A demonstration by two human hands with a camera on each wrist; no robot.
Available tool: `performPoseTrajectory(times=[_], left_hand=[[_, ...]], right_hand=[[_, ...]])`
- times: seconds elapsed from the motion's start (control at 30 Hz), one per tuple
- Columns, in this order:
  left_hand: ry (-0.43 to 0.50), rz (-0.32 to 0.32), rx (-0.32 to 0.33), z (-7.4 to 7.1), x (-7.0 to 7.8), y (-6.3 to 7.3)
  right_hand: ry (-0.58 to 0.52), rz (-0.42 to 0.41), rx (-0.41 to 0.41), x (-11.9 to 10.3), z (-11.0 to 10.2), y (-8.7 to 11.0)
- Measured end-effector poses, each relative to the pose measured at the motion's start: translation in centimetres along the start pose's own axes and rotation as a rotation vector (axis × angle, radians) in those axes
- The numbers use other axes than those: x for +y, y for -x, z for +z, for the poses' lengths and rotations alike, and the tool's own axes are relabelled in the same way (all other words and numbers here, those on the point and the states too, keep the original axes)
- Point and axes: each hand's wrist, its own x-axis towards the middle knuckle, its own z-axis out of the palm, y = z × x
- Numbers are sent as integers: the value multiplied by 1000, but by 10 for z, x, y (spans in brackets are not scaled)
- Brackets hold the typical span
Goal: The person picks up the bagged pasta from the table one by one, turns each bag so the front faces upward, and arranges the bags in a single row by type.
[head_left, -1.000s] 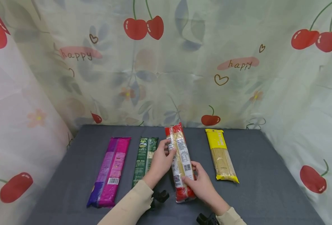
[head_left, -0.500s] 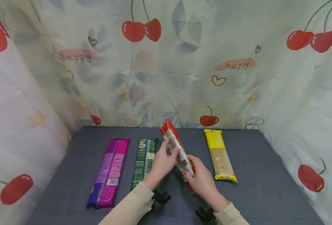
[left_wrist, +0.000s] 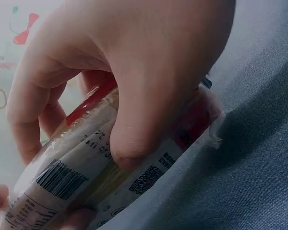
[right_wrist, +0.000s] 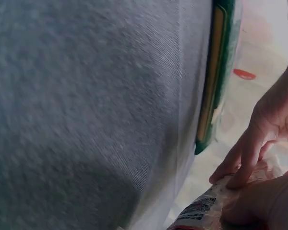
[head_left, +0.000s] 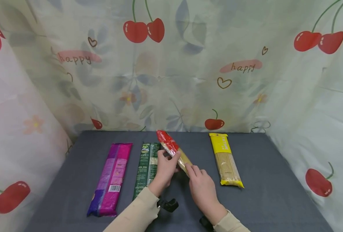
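Both hands hold a long red and clear pack of dried noodles, tilted with its red end pointing to the upper left. My left hand grips it nearer that red end; in the left wrist view the thumb presses the printed side, beside a barcode and a square code. Over the lower end curl the fingers of my right hand. That hand hides the lower end in the head view. In the right wrist view only part of the pack shows, at the bottom.
A green pack lies just left of the hands, partly covered by the left hand. Further left is a purple and pink pack. On the right lies a yellow noodle pack. A patterned curtain stands behind the dark table.
The held pack has turned from its printed side to show its red face and tilted further to the left. The right hand has rolled over its lower end. The other packs stay put.
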Motion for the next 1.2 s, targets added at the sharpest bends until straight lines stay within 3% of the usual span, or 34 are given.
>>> performPoseTrajectory(times=[0.23,0.4,0.7,0.97,1.2], left_hand=[[-4,-24,6,-3,-1,-3],[3,-27,-1,-5,2,-4],[19,-49,7,-14,3,-9],[89,-74,-58,-21,6,-10],[79,-103,-104,-24,5,-9]], right_hand=[[-28,11,-15,-3,2,3],[-115,68,-64,-3,-2,2],[-413,221,-182,7,-17,-3],[-779,379,-311,24,-21,-6],[-914,499,-351,35,-11,-3]])
